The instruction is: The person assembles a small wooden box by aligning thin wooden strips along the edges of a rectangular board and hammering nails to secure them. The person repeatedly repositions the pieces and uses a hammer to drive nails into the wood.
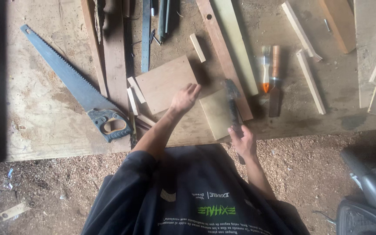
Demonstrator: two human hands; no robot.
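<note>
My left hand (185,99) rests flat on the near right corner of a square plywood piece (164,82) lying on the workbench (35,122). My right hand (242,140) grips the handle of a dark hammer (232,102), whose blurred head is above a smaller pale board (216,114) beside the plywood. Small wood blocks (134,93) lie at the plywood's left edge.
A handsaw (77,85) lies at the left. A metal ruler (146,37), long planks (229,48), a paintbrush (265,69), a chisel (275,78) and wood strips (310,80) lie on the bench. Sawdust covers the ground; a motorbike part (366,196) sits at lower right.
</note>
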